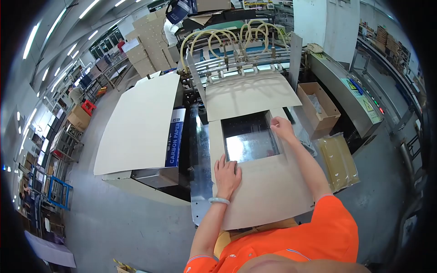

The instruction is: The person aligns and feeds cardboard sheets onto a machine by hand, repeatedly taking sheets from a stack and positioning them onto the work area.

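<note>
A beige board (268, 186) with a rectangular opening lies on the machine's metal bed (200, 182). Through the opening a dark and shiny surface (250, 141) shows. My left hand (227, 176) rests flat on the board by the opening's lower left corner, fingers apart. At the opening's upper right edge is my right hand (282, 127), its fingers bent together; what they pinch, if anything, is too small to make out. Another beige sheet (250, 93) lies beyond the opening, under the machine's bars and pale hoses (214, 36).
Large pale sheets (136, 123) and a blue carbon paper box (175, 139) lie at the left. To the right are an open cardboard box (318, 111), a plastic-wrapped yellowish pack (337, 161) and a control panel (364, 98). Other people stand far back.
</note>
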A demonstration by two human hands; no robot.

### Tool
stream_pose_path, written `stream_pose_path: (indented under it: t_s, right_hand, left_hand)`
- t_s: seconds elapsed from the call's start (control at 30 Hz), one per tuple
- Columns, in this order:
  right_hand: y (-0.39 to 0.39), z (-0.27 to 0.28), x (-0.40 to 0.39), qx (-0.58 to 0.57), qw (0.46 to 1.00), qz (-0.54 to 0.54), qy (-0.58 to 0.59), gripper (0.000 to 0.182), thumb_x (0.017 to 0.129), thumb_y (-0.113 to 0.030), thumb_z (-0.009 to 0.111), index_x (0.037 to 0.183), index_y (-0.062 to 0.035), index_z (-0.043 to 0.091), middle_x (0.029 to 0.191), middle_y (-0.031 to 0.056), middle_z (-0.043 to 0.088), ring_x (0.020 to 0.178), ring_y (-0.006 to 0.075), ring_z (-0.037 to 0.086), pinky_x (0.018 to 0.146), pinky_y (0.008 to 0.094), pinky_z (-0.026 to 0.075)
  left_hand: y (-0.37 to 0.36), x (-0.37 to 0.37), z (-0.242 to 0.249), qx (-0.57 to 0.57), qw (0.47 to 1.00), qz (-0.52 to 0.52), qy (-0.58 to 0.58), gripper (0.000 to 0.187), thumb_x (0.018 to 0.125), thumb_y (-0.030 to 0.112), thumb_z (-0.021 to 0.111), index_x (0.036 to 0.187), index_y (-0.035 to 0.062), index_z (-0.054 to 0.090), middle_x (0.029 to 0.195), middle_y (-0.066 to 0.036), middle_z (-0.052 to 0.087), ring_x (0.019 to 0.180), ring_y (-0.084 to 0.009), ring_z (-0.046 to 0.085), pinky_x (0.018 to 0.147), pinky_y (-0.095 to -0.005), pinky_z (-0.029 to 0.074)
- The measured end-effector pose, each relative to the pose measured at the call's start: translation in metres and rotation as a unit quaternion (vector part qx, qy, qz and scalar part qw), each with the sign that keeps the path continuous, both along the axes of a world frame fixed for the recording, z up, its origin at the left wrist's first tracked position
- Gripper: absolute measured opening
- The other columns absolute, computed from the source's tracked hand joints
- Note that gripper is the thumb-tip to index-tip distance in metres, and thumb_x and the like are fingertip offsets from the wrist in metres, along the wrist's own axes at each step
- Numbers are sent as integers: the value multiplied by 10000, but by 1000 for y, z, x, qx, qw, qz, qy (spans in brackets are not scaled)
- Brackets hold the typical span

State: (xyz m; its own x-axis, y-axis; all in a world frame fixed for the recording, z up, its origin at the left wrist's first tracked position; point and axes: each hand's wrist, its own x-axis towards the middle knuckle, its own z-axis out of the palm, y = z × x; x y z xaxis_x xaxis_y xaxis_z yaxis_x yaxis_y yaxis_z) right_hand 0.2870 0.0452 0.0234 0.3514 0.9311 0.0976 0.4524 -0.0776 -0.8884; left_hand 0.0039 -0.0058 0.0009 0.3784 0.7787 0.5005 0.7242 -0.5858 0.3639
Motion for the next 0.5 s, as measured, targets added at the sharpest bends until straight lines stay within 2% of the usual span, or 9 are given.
stream_pose_path:
  t_s: [0.03,0.1,0.13,0.27,0.3,0.43,0.5]
  right_hand:
    - [-8,-9,-1,64,993,-29,-93,174,776,-66,591,939,-12,617,831,91,642,643,176,608,540,250,470]
    - [-21,-23,3,184,939,-84,-277,163,753,-49,598,912,-32,630,812,72,640,608,162,589,525,234,443]
    - [-27,-26,5,178,940,-87,-279,163,753,-49,598,912,-32,630,812,72,640,608,162,589,525,234,443]
    - [-41,-35,-6,304,898,-76,-311,150,706,-44,623,854,-62,641,830,35,649,586,209,568,555,265,438]
    - [-44,-35,-11,299,899,-79,-310,150,706,-44,623,854,-62,641,830,35,649,586,209,568,555,265,438]
    - [-46,-24,-19,302,923,-66,-227,105,734,-6,622,834,-41,624,782,23,633,474,152,457,488,240,373]
    - [-43,-22,-19,311,919,-68,-233,107,733,-6,625,834,-41,624,780,21,632,474,149,455,487,239,373]
  left_hand:
    - [0,0,0,0,1000,2,2,237,778,180,546,930,34,656,936,-105,660,1219,-309,430,1049,-414,261]
    - [0,0,-1,-1,1000,2,6,233,779,179,546,928,35,654,937,-106,659,1219,-311,428,1050,-415,260]
    - [-1,1,-1,-7,1000,-3,5,233,779,179,546,928,35,654,937,-106,659,1219,-311,428,1050,-415,260]
    - [-1,1,0,-3,1000,-1,0,228,781,177,545,922,32,652,941,-110,658,1217,-309,430,1054,-420,255]
    - [-3,0,0,-7,1000,-6,2,228,781,177,545,922,32,652,941,-110,658,1217,-309,430,1054,-420,255]
    - [-3,1,3,-33,999,-3,11,252,815,190,523,950,19,650,1014,-117,648,1242,-301,402,1074,-415,235]
    - [0,2,3,-28,1000,-4,10,251,809,187,528,949,19,650,1003,-116,651,1237,-303,408,1070,-417,239]
